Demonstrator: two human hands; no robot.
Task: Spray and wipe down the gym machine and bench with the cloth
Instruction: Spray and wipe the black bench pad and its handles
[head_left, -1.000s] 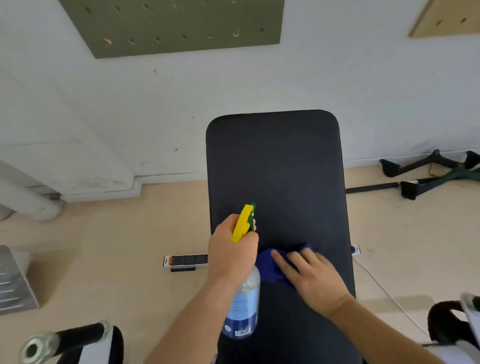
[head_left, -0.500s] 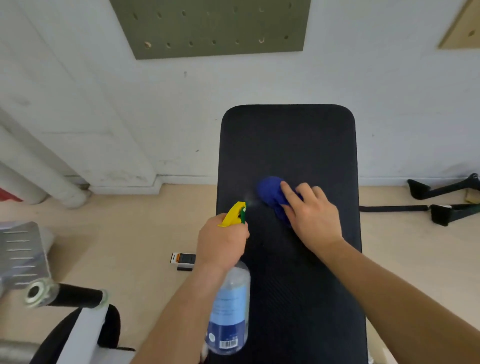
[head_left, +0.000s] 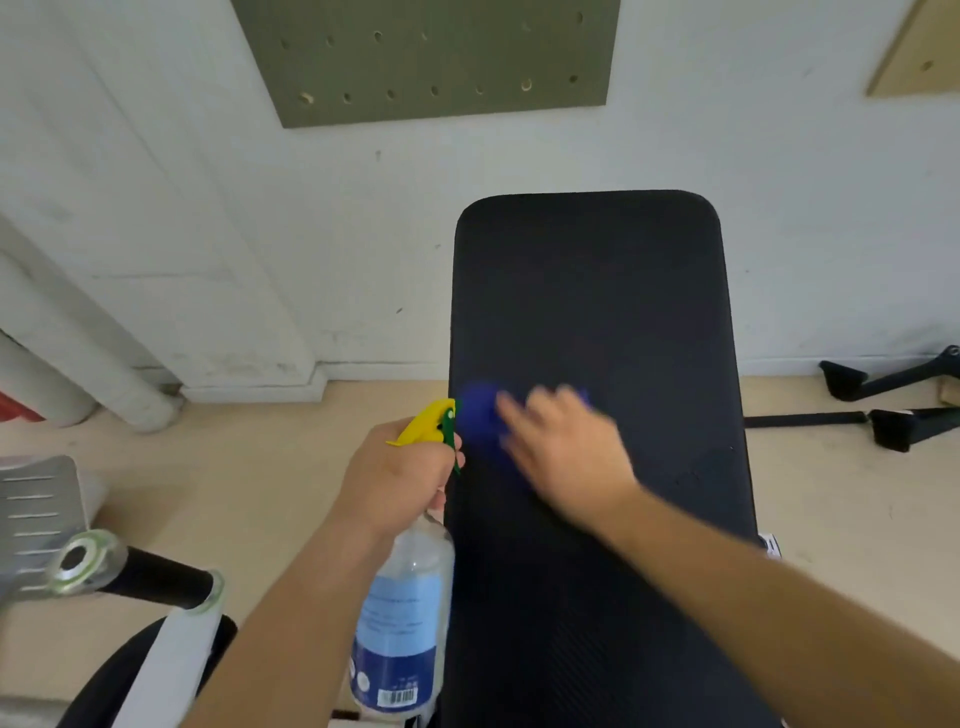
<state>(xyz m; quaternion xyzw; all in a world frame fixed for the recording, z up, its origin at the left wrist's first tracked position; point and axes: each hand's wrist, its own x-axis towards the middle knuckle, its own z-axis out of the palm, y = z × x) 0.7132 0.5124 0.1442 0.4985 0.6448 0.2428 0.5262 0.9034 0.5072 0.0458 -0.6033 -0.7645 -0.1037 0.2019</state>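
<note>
My left hand (head_left: 395, 478) gripping spray bottle (head_left: 402, 623), fingers curling round neck. My right hand (head_left: 566, 457), motion-blurred, pressing straight fingers onto half-hidden blue cloth (head_left: 480, 415) on bench pad (head_left: 587, 291).

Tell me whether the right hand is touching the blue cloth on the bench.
Touching. In the head view the right hand lies flat over the blue cloth on the bench, and the cloth pokes out from under it, though both are motion-blurred.
</note>
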